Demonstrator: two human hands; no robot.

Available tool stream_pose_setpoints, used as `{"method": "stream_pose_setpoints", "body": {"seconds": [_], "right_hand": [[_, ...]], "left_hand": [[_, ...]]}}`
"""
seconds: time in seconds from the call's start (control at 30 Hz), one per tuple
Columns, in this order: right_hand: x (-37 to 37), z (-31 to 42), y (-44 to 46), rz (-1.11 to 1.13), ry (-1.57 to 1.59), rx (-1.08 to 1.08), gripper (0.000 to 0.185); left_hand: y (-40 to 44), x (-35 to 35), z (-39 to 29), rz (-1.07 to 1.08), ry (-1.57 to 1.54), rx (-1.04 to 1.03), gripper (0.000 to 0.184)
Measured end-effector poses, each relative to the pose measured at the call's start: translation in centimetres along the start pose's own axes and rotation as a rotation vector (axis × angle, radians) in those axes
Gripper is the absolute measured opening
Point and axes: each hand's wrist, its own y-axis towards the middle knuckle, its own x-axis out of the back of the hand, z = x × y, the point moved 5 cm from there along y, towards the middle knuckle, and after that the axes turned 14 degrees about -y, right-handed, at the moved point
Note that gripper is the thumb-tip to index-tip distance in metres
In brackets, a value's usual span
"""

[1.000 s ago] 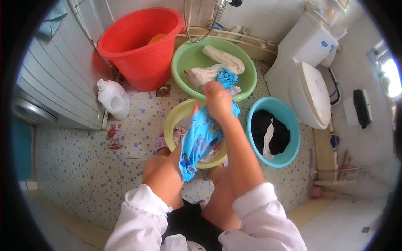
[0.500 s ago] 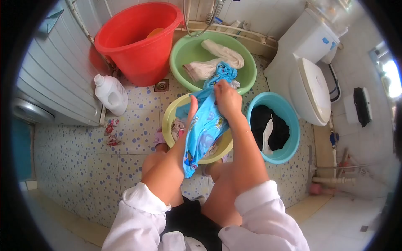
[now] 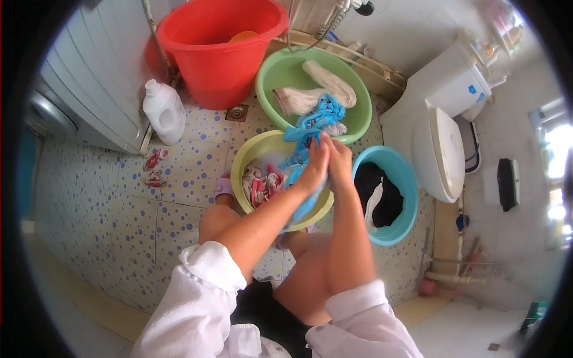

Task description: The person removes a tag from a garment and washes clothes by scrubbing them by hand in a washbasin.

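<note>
Bright blue patterned cloth [image 3: 296, 156] is bunched between my two hands, above the right side of a yellow basin [image 3: 240, 156]. My left hand [image 3: 316, 167] is closed on it, and my right hand [image 3: 339, 160] grips it right beside, the two touching. One end of the cloth reaches over the rim of a green basin [image 3: 267, 83], where more blue fabric lies by a rolled cream cloth [image 3: 329, 83]. The other end hangs below my left wrist. Red and white cloths [image 3: 262, 186] with some suds lie in the yellow basin.
Behind stands a red tub [image 3: 221, 68], with a white detergent bottle [image 3: 164, 113] left of it. To the right are a light blue basin [image 3: 409, 200] of black cloth and a toilet [image 3: 444, 149]. Small red scraps [image 3: 154, 169] lie on the tiled floor. A shower hose hangs at the top.
My left hand has come from under the spread cloth to beside my right hand, and the cloth is now bunched between them. The view has shifted and tilted slightly.
</note>
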Motion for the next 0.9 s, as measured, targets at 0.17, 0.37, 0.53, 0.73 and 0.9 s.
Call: {"method": "stream_pose_setpoints", "body": {"seconds": [0.17,0.37,0.53,0.73,0.9], "right_hand": [[1.6,-1.9,1.3,0.085,0.225,-0.119,0.031],[1.3,-2.4,1.5,0.101,0.499,-0.204,0.013],[-1.0,5.9,-5.2,0.258,0.093,0.197,0.019],[-3.2,8.8,-10.2,0.377,-0.582,0.418,0.016],[-3.8,10.6,-6.7,-0.198,-0.698,0.986,0.012]], "left_hand": [[-3.1,-2.5,-2.4,0.24,0.321,0.078,0.062],[-1.9,2.0,-0.4,-0.539,-0.879,0.608,0.03],[-0.5,3.0,-1.0,0.027,-0.3,0.364,0.031],[0.2,3.5,-4.0,0.154,-1.221,0.237,0.032],[-0.5,1.9,-4.9,0.096,-1.361,0.227,0.035]]}}
